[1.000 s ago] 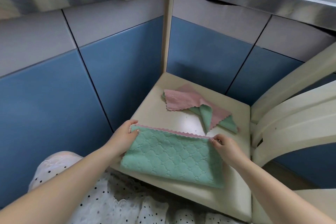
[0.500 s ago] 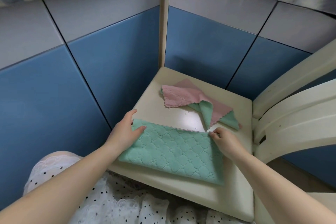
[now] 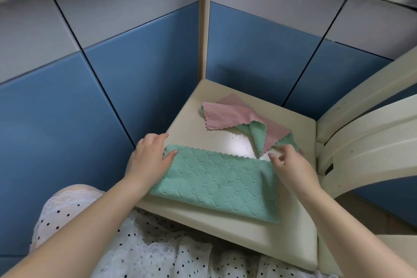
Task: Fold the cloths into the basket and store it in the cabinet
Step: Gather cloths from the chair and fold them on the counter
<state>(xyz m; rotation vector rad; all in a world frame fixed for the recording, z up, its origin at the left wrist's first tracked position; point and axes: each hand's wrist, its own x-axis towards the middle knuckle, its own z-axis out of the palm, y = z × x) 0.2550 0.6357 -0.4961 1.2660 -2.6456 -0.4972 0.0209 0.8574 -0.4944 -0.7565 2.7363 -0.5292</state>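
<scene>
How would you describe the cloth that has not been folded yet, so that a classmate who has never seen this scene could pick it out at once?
Find the cream chair seat pushed into the corner of the blue cabinets. Two cloths lie on it; look at the far one, the crumpled cloth, beyond both hands. Unlike the folded green cloth lying flat at the near edge, it is rumpled and shows both pink and green.
</scene>
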